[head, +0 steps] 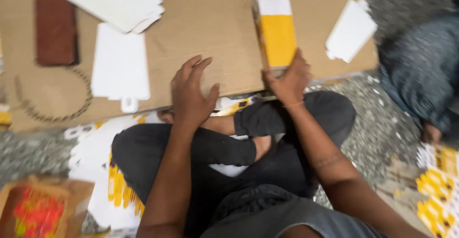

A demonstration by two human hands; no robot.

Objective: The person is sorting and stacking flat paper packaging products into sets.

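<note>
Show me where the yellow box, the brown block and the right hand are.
yellow box (278,39), head view, on its yellow front face.
brown block (56,31), head view, on the middle of its top.
right hand (288,80), head view, on the back of the hand.

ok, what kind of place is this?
Likely an informal packaging workspace on a floor, not a bench. The person sits cross-legged at a brown cardboard sheet; the right hand holds a folded yellow-and-white carton, and flat white carton blanks lie around the speckled stone floor.
</note>
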